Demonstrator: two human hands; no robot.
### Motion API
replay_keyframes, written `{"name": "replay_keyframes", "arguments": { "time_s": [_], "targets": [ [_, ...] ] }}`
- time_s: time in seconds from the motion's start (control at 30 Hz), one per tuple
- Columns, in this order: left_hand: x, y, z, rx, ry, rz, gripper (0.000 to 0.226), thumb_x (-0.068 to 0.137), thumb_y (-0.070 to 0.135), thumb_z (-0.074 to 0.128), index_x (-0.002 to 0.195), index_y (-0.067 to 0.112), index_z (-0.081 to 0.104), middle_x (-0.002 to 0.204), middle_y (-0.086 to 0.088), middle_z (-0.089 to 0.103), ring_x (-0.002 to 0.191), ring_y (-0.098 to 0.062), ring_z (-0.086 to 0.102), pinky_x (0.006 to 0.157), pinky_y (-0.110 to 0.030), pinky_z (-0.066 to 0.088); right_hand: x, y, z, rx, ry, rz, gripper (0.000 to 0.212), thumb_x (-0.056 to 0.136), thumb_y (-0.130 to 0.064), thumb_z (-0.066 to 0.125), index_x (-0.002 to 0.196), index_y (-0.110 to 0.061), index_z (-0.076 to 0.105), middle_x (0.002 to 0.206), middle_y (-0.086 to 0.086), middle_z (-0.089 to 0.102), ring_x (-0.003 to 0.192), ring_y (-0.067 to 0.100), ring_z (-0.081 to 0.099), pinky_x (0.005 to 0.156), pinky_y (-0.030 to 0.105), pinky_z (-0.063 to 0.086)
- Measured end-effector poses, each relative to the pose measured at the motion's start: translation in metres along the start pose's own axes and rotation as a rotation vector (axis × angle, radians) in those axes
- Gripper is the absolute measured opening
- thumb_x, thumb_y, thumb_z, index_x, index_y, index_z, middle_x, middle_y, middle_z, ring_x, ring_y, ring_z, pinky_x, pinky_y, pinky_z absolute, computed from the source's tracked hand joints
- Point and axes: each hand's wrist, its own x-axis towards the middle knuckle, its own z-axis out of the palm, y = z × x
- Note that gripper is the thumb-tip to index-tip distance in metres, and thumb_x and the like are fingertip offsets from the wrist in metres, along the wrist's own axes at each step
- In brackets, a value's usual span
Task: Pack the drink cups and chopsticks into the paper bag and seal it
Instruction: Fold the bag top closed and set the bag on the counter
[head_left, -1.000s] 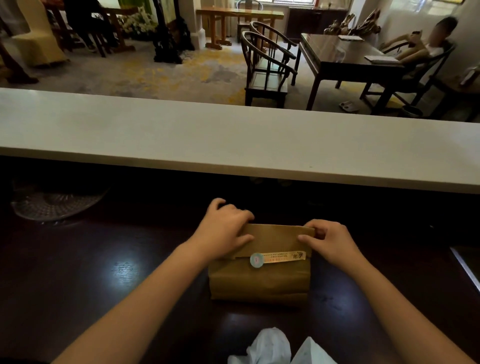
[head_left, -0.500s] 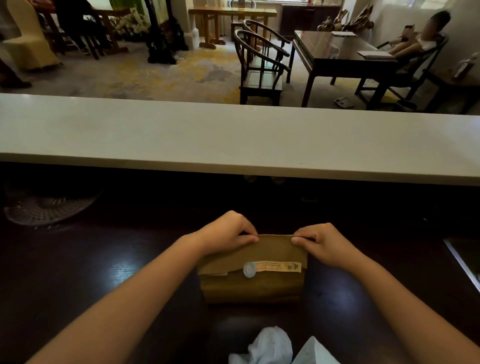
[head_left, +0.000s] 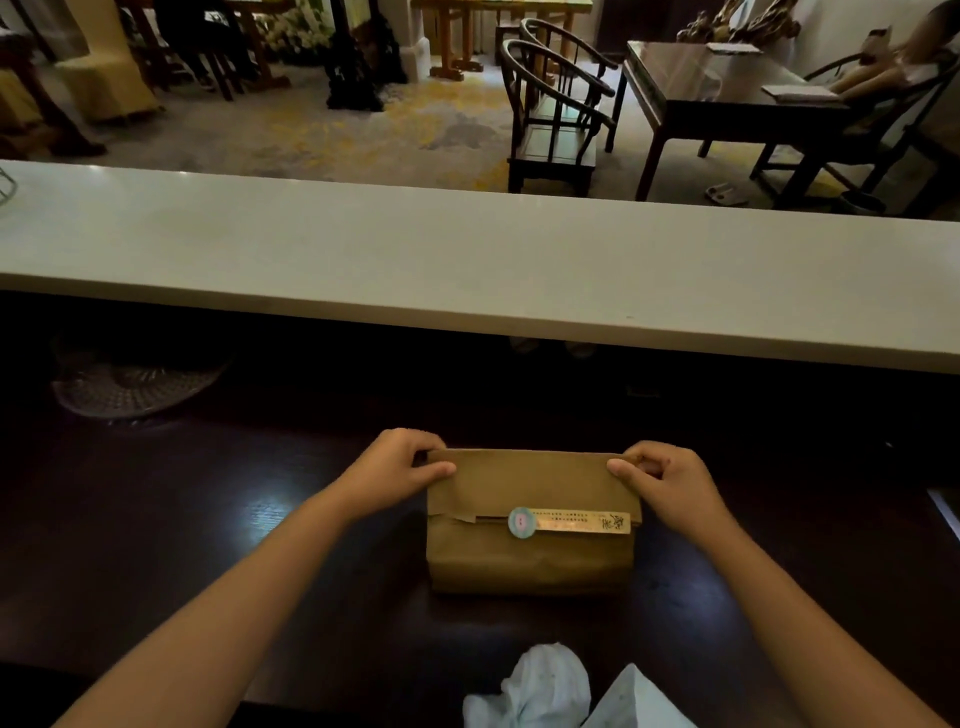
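Note:
A brown paper bag (head_left: 530, 558) stands on the dark wooden table (head_left: 260, 545) in front of me, its top folded down toward me. A long label strip with a round sticker (head_left: 569, 521) holds the flap's edge against the bag's front. My left hand (head_left: 395, 470) pinches the fold at its top left corner. At the top right corner my right hand (head_left: 667, 480) pinches the fold as well. The cups and chopsticks are not visible; the bag hides whatever is inside.
A white raised counter ledge (head_left: 467, 265) runs across just beyond the bag. A round woven mat (head_left: 130, 387) lies at the far left under the ledge. Crumpled white plastic (head_left: 550, 691) sits at the near edge. Chairs, tables and a seated person are beyond the counter.
My left hand has slid off the top of the flap to the fold's left corner. Both hands now pinch the corners, and the flap lies flatter.

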Motion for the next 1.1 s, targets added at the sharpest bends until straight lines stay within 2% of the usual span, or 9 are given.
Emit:
{"name": "replay_keyframes", "arguments": {
  "time_s": [0.2, 0.27, 0.37, 0.5, 0.7, 0.8, 0.87, 0.97, 1.1],
  "targets": [
    [-0.005, -0.002, 0.033, -0.075, 0.324, -0.202, 0.017, 0.081, 0.026, 0.067, 0.074, 0.033, 0.053, 0.075, 0.007, 0.057, 0.076, -0.013, 0.054, 0.071, -0.032, 0.042, -0.027, 0.020, 0.034, 0.222, 0.072, 0.135, 0.026, 0.080, -0.009, 0.067, 0.106, -0.010, 0.063, 0.098, 0.000, 0.065, 0.093, 0.013, 0.061, 0.072, 0.011, 0.046],
    [-0.008, 0.010, 0.041, 0.129, 0.490, -0.259, 0.025, 0.079, 0.029, 0.066, 0.103, 0.025, 0.059, 0.110, 0.001, 0.062, 0.110, -0.020, 0.053, 0.097, -0.041, 0.036, -0.024, 0.026, 0.038, 0.248, 0.128, 0.158, 0.020, 0.082, -0.009, 0.064, 0.102, -0.007, 0.066, 0.102, 0.009, 0.066, 0.097, 0.021, 0.061, 0.073, 0.013, 0.048],
    [-0.021, 0.044, 0.057, 0.402, 0.662, -0.128, 0.065, 0.085, 0.038, 0.047, 0.142, 0.016, 0.027, 0.153, -0.009, 0.020, 0.143, -0.023, 0.010, 0.114, -0.046, -0.002, -0.020, 0.026, 0.042, 0.287, 0.148, 0.187, 0.017, 0.083, -0.009, 0.063, 0.099, -0.005, 0.067, 0.106, 0.009, 0.062, 0.097, 0.021, 0.059, 0.070, 0.009, 0.048],
    [-0.033, 0.081, 0.108, 0.564, 0.351, 0.250, 0.069, 0.087, 0.057, 0.034, 0.147, 0.029, 0.013, 0.157, -0.006, 0.010, 0.144, -0.022, 0.004, 0.112, -0.050, 0.005, -0.015, 0.027, 0.044, 0.349, 0.159, 0.282, 0.018, 0.083, -0.009, 0.062, 0.097, 0.001, 0.067, 0.110, 0.008, 0.057, 0.094, 0.019, 0.056, 0.068, 0.016, 0.043],
    [-0.022, 0.052, 0.141, 0.617, 0.112, 0.129, 0.076, 0.082, 0.069, 0.031, 0.147, 0.032, 0.014, 0.156, -0.007, 0.017, 0.143, -0.025, 0.007, 0.108, -0.052, 0.010, -0.015, 0.023, 0.054, 0.228, 0.251, 0.352, 0.010, 0.081, -0.020, 0.067, 0.072, -0.015, 0.065, 0.106, 0.012, 0.062, 0.092, 0.026, 0.061, 0.075, 0.033, 0.046],
    [-0.020, 0.053, 0.142, 0.600, 0.080, 0.099, 0.080, 0.079, 0.071, 0.033, 0.146, 0.031, 0.016, 0.156, -0.006, 0.018, 0.143, -0.025, 0.011, 0.107, -0.053, 0.010, -0.026, 0.017, 0.061, -0.379, 0.411, 0.086, 0.034, 0.081, -0.016, 0.060, 0.114, -0.010, 0.055, 0.129, 0.013, 0.051, 0.123, 0.030, 0.045, 0.099, 0.039, 0.033],
    [-0.019, 0.055, 0.143, 0.601, 0.061, 0.087, 0.083, 0.076, 0.070, 0.037, 0.145, 0.028, 0.021, 0.155, -0.007, 0.020, 0.142, -0.025, 0.012, 0.106, -0.054, 0.011, -0.038, 0.016, 0.074, -0.761, 0.283, -0.172, 0.050, 0.082, -0.021, 0.047, 0.131, -0.011, 0.042, 0.143, 0.011, 0.042, 0.135, 0.026, 0.029, 0.110, 0.044, 0.015],
    [-0.018, 0.053, 0.142, 0.639, 0.049, 0.111, 0.086, 0.073, 0.066, 0.040, 0.145, 0.022, 0.022, 0.155, -0.011, 0.021, 0.143, -0.027, 0.014, 0.106, -0.054, 0.012, -0.053, 0.024, 0.089, -0.908, 0.048, -0.246, 0.059, 0.087, -0.037, 0.032, 0.136, -0.005, 0.035, 0.145, 0.013, 0.040, 0.138, 0.024, 0.030, 0.112, 0.045, 0.008],
    [-0.029, 0.034, 0.131, 0.679, 0.068, 0.102, 0.088, 0.073, 0.074, 0.037, 0.147, 0.029, 0.017, 0.154, -0.018, 0.015, 0.143, -0.030, 0.014, 0.108, -0.052, 0.013, -0.054, 0.039, 0.077, -0.956, 0.016, -0.260, 0.064, 0.087, -0.046, 0.032, 0.140, -0.011, 0.032, 0.148, 0.011, 0.034, 0.139, 0.021, 0.026, 0.111, 0.043, 0.011]
  ]
}}
